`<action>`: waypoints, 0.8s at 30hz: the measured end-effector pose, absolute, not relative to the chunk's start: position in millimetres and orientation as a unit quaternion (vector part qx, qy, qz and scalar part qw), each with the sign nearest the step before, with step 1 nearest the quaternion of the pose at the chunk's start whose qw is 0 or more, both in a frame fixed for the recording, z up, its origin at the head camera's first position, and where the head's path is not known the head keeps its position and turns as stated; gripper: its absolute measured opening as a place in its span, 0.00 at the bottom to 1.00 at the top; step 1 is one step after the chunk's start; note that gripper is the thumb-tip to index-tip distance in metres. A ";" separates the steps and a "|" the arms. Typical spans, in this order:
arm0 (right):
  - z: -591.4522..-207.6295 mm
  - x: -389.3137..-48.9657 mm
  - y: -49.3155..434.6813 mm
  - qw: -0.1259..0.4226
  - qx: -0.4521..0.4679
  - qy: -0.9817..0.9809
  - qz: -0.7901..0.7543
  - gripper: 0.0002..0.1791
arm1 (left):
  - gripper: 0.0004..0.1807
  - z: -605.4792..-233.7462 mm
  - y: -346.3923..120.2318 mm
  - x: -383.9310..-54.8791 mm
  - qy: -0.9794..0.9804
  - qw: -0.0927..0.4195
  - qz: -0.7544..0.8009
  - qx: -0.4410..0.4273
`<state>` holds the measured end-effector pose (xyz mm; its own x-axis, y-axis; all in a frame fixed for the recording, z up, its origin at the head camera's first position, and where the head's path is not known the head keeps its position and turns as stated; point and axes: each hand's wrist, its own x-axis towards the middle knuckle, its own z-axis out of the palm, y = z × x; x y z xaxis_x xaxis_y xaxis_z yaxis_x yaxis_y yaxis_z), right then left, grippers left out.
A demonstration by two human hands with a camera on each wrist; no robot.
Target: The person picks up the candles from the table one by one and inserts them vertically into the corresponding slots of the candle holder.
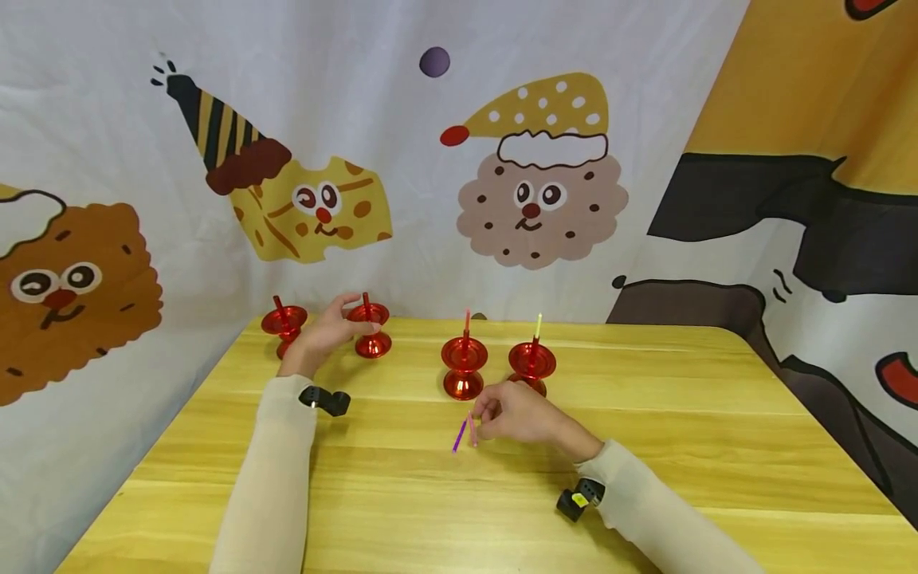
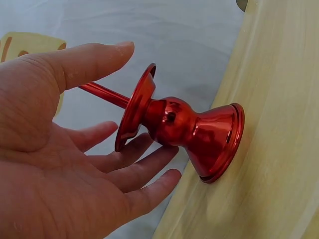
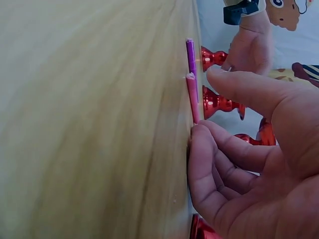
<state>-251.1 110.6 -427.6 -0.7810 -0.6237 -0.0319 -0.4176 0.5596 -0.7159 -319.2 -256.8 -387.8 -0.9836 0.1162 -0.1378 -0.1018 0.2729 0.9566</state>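
Note:
Four red candle holders stand in a row on the yellow wooden table [image 1: 645,446]. My left hand [image 1: 356,313] hovers with straight fingers around the second holder [image 1: 370,328], thumb above its dish and fingers below; the left wrist view shows that holder [image 2: 199,129] with a bare red spike [image 2: 102,93]. My right hand [image 1: 484,416] rests on the table before the third holder [image 1: 464,365]. Its index fingertip touches the end of a pink candle [image 3: 192,97] lying flat, thumb apart. A purple candle [image 3: 190,52] lies beside it.
The third holder carries a red candle [image 1: 467,320] and the fourth holder [image 1: 532,363] a yellow one [image 1: 538,325]. The far-left holder [image 1: 284,323] stands near the table's corner. A cartoon-printed cloth backdrop [image 1: 459,159] hangs right behind the table.

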 end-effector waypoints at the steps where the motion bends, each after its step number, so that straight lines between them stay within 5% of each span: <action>1: -428.2 -251.2 110.1 0.141 -0.297 0.873 -0.359 0.11 | 0.54 -387.7 -257.0 -319.5 0.791 0.092 0.604 0.004; 24: -424.3 -251.9 110.0 0.145 -0.293 0.882 -0.339 0.11 | 0.54 -388.4 -253.9 -323.0 0.790 0.102 0.605 0.001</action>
<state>-251.9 110.0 -424.3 -0.7864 -0.6152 -0.0564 -0.4188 0.5979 -0.6834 -323.0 -253.9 -388.4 -0.9791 0.1253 -0.1600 -0.1217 0.2690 0.9554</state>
